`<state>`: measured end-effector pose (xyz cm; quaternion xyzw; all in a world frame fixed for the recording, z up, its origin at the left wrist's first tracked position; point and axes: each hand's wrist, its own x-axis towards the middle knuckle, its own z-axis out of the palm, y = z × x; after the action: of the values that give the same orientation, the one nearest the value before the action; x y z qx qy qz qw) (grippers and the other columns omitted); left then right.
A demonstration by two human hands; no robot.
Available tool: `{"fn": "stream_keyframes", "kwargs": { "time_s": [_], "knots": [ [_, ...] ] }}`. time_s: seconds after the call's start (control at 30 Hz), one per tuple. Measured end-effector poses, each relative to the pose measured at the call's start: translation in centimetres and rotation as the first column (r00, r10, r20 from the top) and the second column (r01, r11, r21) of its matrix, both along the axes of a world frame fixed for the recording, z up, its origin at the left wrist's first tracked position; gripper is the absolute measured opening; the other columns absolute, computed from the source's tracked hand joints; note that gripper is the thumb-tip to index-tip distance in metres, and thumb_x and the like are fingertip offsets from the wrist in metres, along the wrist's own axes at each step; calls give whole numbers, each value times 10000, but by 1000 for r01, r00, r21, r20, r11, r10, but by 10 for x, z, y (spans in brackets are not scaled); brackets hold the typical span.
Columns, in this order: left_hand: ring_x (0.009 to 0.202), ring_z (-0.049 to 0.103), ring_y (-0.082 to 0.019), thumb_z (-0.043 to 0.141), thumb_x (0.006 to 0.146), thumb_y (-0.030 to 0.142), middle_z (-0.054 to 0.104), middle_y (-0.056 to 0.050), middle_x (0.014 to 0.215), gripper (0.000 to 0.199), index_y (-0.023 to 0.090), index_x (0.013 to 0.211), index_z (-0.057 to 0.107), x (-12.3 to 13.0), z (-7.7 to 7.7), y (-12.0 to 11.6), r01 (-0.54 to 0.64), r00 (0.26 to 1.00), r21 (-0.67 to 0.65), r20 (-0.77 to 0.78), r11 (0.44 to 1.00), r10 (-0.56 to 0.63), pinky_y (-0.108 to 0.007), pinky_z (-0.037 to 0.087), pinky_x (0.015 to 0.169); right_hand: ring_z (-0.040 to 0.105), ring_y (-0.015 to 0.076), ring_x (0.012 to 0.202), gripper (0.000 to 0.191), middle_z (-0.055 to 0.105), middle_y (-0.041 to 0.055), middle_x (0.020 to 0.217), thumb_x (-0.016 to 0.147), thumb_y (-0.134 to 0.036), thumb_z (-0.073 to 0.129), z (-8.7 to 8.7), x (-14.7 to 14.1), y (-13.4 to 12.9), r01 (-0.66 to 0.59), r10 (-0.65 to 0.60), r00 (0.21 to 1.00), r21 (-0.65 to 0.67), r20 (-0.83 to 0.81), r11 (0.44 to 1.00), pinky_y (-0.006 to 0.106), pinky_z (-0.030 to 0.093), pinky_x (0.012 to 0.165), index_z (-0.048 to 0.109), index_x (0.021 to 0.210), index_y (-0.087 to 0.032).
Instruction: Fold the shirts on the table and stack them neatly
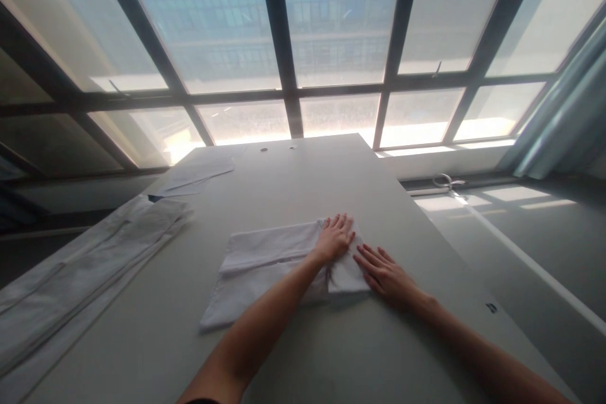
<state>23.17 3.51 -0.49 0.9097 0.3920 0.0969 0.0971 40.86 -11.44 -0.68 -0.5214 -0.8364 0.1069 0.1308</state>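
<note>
Head view. A broad, smooth white table [303, 183] runs away from the viewer toward a wall of dark-framed glass windows [338, 19], through which strong daylight falls. Two small round spots lie near its far edge, and a small dark mark [491, 308] sits near its right edge. A long, layered pile of folded white fabric [104, 259] lies along the left side; beyond it are thin white sheets [199, 173], their material not distinguishable. At right, a blue-grey curtain [558, 101] hangs beside the windows, above a grey floor [544, 221] marked by sunlit patches and a straight white strip [525, 255].

A flat, folded white cloth [265, 262] lies on the near-central part of the table, roughly rectangular, with a crease running along its length and a smooth doubled section at its right end. The left hand [335, 238] rests palm down on that end, fingers extended; the right hand [388, 274] lies flat at its right edge, fingers outstretched and touching the fabric. Neither grips it.
</note>
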Motion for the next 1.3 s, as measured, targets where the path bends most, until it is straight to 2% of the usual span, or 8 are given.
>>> {"fn": "stream_keyframes", "kwargs": {
  "time_s": [0.2, 0.37, 0.5, 0.63, 0.77, 0.9, 1.07, 1.3],
  "knots": [
    [1518, 268, -271, 233, 1079, 383, 349, -93, 1627, 552, 166, 1561, 390, -19, -1, 3, -109, 991, 65, -65, 992, 113, -492, 157, 1246, 275, 240, 1512, 596, 393, 114, 1596, 878, -99, 448, 8, -21, -6, 7, -6, 999, 33, -33, 999, 515, 184, 1245, 531, 1465, -163],
    [1513, 280, -256, 262, 1073, 383, 364, -77, 1621, 538, 186, 1550, 414, -18, -3, 1, -119, 992, 68, -40, 990, 122, -470, 158, 1250, 250, 278, 1520, 582, 359, 126, 1614, 932, -225, 531, 17, -67, -21, -166, 171, 978, 51, -117, 985, 533, 175, 1248, 470, 1508, -165],
    [1502, 307, -239, 316, 1062, 359, 397, -71, 1604, 506, 194, 1519, 457, -19, -1, 5, -145, 989, 6, 17, 989, 144, -464, 166, 1249, 397, 239, 1455, 503, 518, 122, 1513, 947, -262, 552, 25, -74, -31, -345, 333, 907, 1, -258, 939, 452, 250, 1240, 552, 1440, -163],
    [1438, 417, -225, 320, 1052, 263, 521, -100, 1514, 450, 172, 1431, 545, -22, 12, 4, -248, 964, -18, 94, 969, 249, -490, 164, 1246, 619, 184, 1256, 314, 723, 84, 1254, 1008, -252, 471, 26, -61, -34, -393, 362, 794, 42, -489, 919, 362, 417, 1145, 734, 1175, -214],
    [1490, 327, -255, 349, 1042, 262, 485, -119, 1540, 468, 146, 1469, 501, -23, 19, -24, -140, 987, 121, 99, 983, 129, -524, 96, 1255, 655, 212, 1201, 375, 729, 106, 1233, 1043, -301, 412, 13, -52, -25, -30, 119, 785, 155, -607, 987, 394, 501, 1062, 704, 1265, -224],
    [1527, 237, -300, 330, 1053, 367, 348, -167, 1615, 565, 92, 1543, 390, -23, 5, -62, 7, 1000, 100, 14, 995, -8, -522, 191, 1238, 429, 244, 1436, 509, 504, 133, 1519, 1052, -343, 312, -1, -46, 9, 299, -221, 845, 86, -488, 950, 477, 347, 1189, 522, 1482, -170],
    [1545, 176, -281, 252, 1061, 392, 268, -160, 1648, 625, 58, 1589, 280, -22, -9, -76, -18, 1000, 76, 22, 997, 16, -505, 153, 1253, 201, 230, 1536, 581, 300, 99, 1637, 1056, -387, 236, -10, -39, 73, 280, -284, 952, -43, -114, 959, 502, 162, 1244, 376, 1567, -150],
    [1551, 151, -266, 296, 1036, 426, 252, -161, 1654, 674, 37, 1585, 275, -25, -7, -76, -56, 998, 36, 40, 998, 55, -470, 111, 1268, 187, 255, 1539, 588, 263, 112, 1654, 1052, -392, 260, -14, -23, 133, 422, -421, 902, 1, 96, 906, 524, 137, 1234, 347, 1573, -132]
  ]
}}
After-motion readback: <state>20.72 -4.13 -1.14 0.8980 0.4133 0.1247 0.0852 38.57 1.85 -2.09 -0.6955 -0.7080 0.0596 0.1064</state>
